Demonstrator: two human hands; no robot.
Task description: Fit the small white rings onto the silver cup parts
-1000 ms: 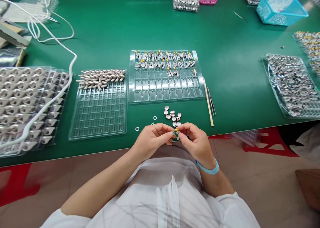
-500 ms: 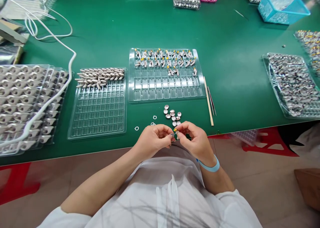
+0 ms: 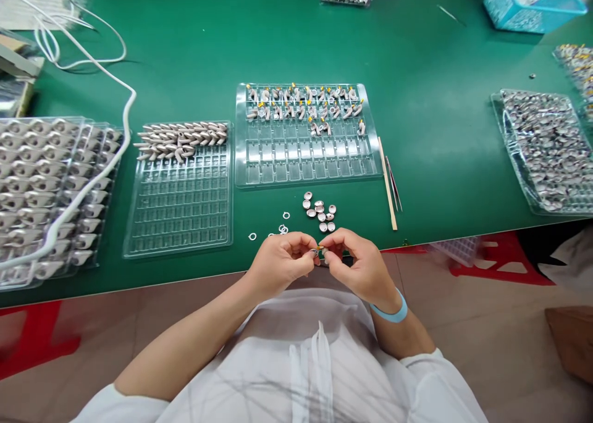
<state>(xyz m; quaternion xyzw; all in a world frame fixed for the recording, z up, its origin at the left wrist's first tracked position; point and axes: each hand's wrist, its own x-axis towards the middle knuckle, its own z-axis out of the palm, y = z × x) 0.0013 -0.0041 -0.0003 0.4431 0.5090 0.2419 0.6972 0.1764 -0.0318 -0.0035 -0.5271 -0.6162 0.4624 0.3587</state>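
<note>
At the near edge of the green table (image 3: pixel 199 52), both hands are pinched close together. My left hand (image 3: pixel 283 261) closes thumb and forefinger on a small round metallic piece (image 3: pixel 315 252). My right hand (image 3: pixel 359 263) pinches a small grey part with a yellow tab (image 3: pixel 320 247), its tip touching or nearly touching the left hand's piece. Fingers hide most of both. Just beyond lie several round silver caps (image 3: pixel 322 217), and thin white rings (image 3: pixel 286 215) lie to their left. Behind them, a clear tray (image 3: pixel 308 175) holds rows of small grey parts with yellow tabs.
Left of that tray is another clear tray (image 3: pixel 180 225) with grey curved pieces, then stacked filled trays (image 3: pixel 28 182) crossed by a white cable (image 3: pixel 99 176). A wooden stick (image 3: pixel 388 185) and tweezers (image 3: pixel 393 184) lie right. Farther off are a filled tray (image 3: pixel 542 148) and a blue basket (image 3: pixel 532 15).
My right hand has brought the yellow-tabbed part left, up against the round piece in my left hand. The view has shifted slightly.
</note>
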